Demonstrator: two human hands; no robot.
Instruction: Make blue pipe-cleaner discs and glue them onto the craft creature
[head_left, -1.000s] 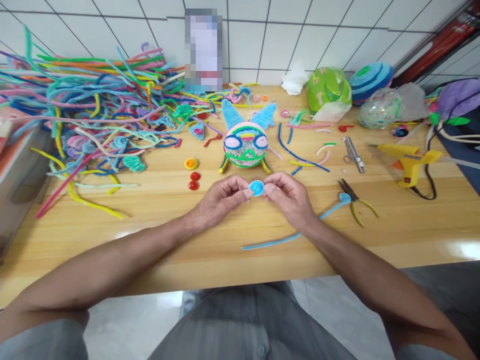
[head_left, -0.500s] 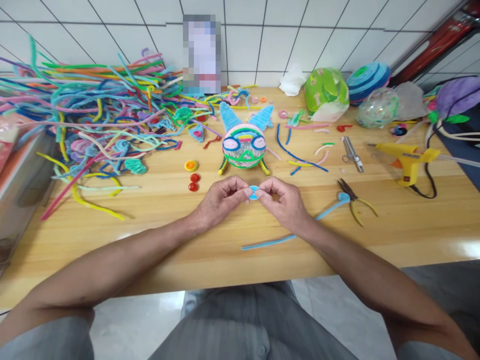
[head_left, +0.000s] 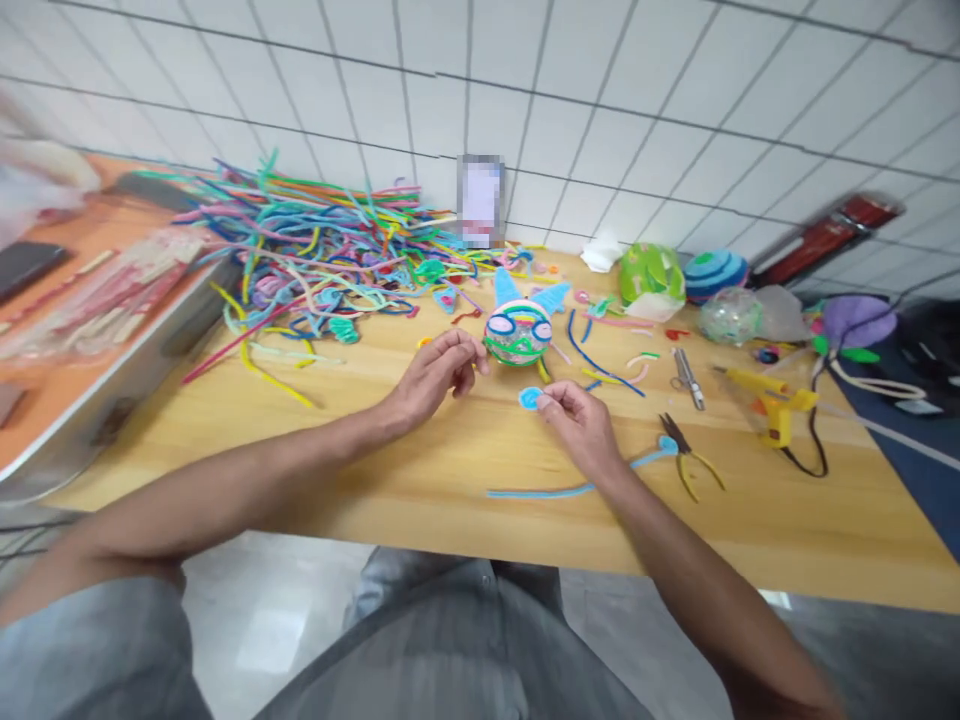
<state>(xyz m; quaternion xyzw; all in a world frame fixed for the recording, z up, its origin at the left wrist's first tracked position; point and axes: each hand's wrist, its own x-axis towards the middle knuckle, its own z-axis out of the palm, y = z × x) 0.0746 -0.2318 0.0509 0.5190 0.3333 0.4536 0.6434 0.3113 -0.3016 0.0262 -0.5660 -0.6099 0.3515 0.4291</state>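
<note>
R hand [head_left: 581, 425] is pinching 1 blue disc [head_left: 529, 399] in front of 1 eared toy [head_left: 519, 346], L hand [head_left: 441, 375] is hovering by toy w/ fingers loosely parted, 1 pr pliers [head_left: 683, 449] lying to R

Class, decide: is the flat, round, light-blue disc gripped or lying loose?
Gripped: the right hand pinches the disc at its edge; the left hand does not touch it.

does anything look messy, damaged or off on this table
The pipe cleaner heap looks untidy: strands tangle together and straggle over the table. The upright rectangle by the wall is pixelated, hiding its details. Nothing else stands out; the blue disc pinched in the right hand shows no visible damage.
</note>
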